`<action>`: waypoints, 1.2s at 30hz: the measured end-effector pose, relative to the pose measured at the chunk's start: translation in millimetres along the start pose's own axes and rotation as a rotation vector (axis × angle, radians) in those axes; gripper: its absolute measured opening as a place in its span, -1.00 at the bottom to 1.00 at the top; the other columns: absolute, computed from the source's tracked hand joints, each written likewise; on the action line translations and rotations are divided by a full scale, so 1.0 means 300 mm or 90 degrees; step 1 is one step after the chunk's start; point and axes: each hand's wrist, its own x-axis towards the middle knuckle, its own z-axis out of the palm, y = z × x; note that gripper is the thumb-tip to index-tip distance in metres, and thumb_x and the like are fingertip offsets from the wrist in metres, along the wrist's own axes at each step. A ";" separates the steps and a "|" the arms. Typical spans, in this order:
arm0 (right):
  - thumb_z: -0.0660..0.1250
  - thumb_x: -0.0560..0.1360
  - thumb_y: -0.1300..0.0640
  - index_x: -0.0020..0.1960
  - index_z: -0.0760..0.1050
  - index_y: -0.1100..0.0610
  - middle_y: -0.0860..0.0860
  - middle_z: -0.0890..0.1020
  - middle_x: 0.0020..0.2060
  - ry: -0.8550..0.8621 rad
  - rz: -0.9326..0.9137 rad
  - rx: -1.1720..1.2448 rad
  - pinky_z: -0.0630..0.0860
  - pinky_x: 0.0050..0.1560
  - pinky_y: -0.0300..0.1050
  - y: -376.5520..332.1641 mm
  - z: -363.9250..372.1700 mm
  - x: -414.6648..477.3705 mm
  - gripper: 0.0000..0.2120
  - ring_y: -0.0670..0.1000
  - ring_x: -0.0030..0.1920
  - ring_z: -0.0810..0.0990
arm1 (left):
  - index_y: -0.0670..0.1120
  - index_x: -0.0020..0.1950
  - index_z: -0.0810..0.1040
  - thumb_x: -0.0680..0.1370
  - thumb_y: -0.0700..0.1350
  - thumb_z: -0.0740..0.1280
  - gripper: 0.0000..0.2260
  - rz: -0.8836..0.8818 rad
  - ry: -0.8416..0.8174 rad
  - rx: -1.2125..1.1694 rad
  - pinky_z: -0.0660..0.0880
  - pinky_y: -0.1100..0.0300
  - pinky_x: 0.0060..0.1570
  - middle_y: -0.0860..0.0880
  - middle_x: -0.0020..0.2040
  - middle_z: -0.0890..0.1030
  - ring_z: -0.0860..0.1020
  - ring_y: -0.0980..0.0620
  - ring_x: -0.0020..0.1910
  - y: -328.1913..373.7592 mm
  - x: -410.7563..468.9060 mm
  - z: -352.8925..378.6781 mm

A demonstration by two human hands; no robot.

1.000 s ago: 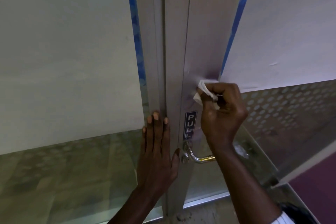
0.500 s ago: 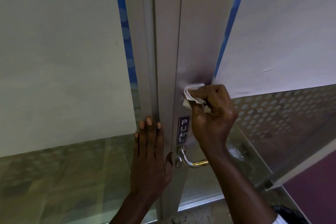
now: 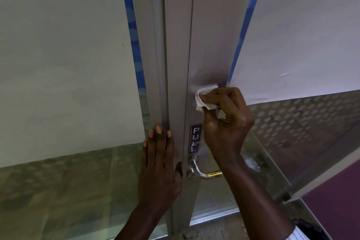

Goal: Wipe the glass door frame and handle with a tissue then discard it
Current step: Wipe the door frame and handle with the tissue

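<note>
My right hand (image 3: 226,121), centre-right of frame, is curled closed and pinching a crumpled white tissue (image 3: 204,96) against the brushed silver aluminium door frame (image 3: 206,35). Only the tissue's upper-left part shows; the rest is buried under my fingers, with a small white scrap peeking out lower down between thumb and palm.

My left hand (image 3: 160,169), lower centre, lies flat with its fingers together, palm down on the frame's left upright. The thumb tip sits just beside the round base of the curved chrome lever handle (image 3: 202,171); whether they touch I can't tell.

The handle is below the tissue, apart from it. Its outer end is hidden behind my right wrist, so only the base and the bend show, with a yellowish glint on the bar.

The dark blue vertical PULL sticker (image 3: 195,139) sits between tissue and handle, and its right edge is cut off by my right hand.

The frame metal just above the tissue shows a dull smudge; streak or reflection, hard to tell.

The white frosted film panels (image 3: 64,54) cover the glass at upper left and upper right, each edged with a blue tape strip (image 3: 134,31). Below them the glass has a dotted pattern and blurry reflections, and what lies behind is unreadable.

At lower right, a white striped cuff (image 3: 298,234) is cropped by the frame edge.
</note>
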 end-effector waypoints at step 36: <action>0.42 0.33 0.63 -0.16 0.72 0.25 0.09 0.68 -0.18 -0.075 0.236 -0.010 0.62 -0.22 0.20 0.086 -0.070 -0.236 -0.68 0.09 -0.15 0.69 | -0.15 0.83 -0.15 0.56 0.05 0.47 0.06 -0.001 -0.001 -0.009 -0.26 -0.07 0.83 -0.22 0.84 -0.20 -0.23 -0.22 0.85 0.005 0.001 0.010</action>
